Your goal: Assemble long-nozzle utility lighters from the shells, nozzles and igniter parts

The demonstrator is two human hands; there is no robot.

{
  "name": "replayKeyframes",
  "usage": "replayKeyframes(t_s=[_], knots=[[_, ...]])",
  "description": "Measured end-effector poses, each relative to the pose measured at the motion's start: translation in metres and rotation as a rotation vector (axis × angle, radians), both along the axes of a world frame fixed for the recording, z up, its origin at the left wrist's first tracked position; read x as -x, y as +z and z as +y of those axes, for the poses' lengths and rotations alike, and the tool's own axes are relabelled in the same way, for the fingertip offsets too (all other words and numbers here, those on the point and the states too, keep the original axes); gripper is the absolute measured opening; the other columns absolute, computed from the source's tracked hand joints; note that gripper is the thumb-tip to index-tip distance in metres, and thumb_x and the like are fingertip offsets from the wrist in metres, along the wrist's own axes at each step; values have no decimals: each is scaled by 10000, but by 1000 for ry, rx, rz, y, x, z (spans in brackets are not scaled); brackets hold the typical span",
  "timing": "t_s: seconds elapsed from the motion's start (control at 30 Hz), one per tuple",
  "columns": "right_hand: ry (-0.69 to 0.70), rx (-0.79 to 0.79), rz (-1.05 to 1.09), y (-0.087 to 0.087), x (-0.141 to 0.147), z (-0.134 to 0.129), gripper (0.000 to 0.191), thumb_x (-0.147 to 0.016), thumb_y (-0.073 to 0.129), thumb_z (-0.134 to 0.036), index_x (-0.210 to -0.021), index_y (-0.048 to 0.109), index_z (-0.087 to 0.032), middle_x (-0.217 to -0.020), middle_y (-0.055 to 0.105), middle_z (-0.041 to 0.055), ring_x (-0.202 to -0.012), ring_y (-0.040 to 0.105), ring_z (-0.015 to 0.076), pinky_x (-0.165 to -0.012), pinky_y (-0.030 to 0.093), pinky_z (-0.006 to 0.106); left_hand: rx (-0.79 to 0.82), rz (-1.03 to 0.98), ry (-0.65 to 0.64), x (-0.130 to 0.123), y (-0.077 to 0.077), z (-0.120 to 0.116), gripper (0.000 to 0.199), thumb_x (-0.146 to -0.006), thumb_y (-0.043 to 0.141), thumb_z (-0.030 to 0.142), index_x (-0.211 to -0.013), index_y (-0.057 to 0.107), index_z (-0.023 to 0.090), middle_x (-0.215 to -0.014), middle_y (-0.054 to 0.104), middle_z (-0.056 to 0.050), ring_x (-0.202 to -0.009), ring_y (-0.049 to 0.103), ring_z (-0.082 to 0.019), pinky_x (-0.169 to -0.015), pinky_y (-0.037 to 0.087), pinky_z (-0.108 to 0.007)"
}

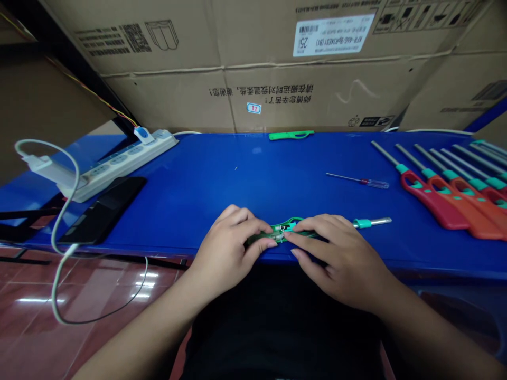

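Observation:
At the table's near edge lies an opened green long-nosed gas lighter (282, 230), its casing off on the upper side and small inner parts and a white wire showing. My left hand (229, 248) is closed on its left end, thumb and index finger pinching the body. Over the lighter's middle and right part is my right hand (340, 253), fingertips pressing by a teal inner piece (290, 227), its thumb lower down. From behind the right hand the teal collar and metal nozzle (372, 222) stick out. The right hand hides part of the body.
A green casing half (291, 135) lies at the back against a cardboard box (178, 100). To the right are a screwdriver (372, 183) and several red and orange lighters (435, 203). A power strip (119, 163), charging cable (63, 221) and black phone (105, 211) occupy the left.

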State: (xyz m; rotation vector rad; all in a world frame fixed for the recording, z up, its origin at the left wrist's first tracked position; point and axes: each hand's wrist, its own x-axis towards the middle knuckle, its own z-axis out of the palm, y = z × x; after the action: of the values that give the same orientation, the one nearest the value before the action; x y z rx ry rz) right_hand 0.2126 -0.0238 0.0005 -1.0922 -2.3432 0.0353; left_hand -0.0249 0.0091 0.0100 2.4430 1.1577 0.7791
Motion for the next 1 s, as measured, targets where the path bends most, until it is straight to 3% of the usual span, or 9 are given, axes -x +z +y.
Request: replayKeyframes(t_s=[0.13, 0.5, 0.63, 0.83, 1.0], knots=[[-19, 26, 46, 2, 0, 0, 196, -926, 598, -188, -1091, 703, -199, -1070, 680, 57, -960, 599, 191, -860, 436, 383, -12, 2, -5, 1, -1, -1, 154, -935, 665, 354, -993, 714, 220, -904, 656, -27, -890, 528, -191, -780, 442, -331], [-32, 68, -39, 2, 2, 1, 219, -955, 553, -247, -1131, 682, -233, -1124, 653, 72, -979, 595, 218, -854, 427, 404, -106, -16, -9, 3, -4, -4, 151, -919, 688, 318, -993, 712, 189, -889, 650, -41, -861, 533, -186, -763, 449, -328], [-23, 181, -67, 15, 0, 7, 252, -967, 522, -254, -1186, 647, -246, -1155, 630, 64, -970, 603, 210, -832, 446, 385, -103, -28, -51, 4, -3, -4, 145, -928, 678, 308, -1003, 706, 187, -888, 648, -37, -850, 542, -176, -766, 451, -320], [337, 318, -363, 54, -5, 48, 355, -954, 496, -177, -1236, 654, -324, -1188, 608, 38, -825, 608, 166, -718, 437, 318, -55, 1, -67, 5, 0, -1, 118, -942, 658, 292, -1000, 703, 199, -937, 653, -35, -880, 543, -177, -792, 449, -330], [460, 391, -390, 60, -5, 71, 298, -967, 497, -193, -1190, 684, -258, -1054, 626, 46, -766, 579, 146, -659, 395, 285, -61, 5, -72, 5, -2, -1, 127, -948, 649, 299, -999, 694, 192, -933, 652, -31, -880, 536, -176, -798, 443, -338]])
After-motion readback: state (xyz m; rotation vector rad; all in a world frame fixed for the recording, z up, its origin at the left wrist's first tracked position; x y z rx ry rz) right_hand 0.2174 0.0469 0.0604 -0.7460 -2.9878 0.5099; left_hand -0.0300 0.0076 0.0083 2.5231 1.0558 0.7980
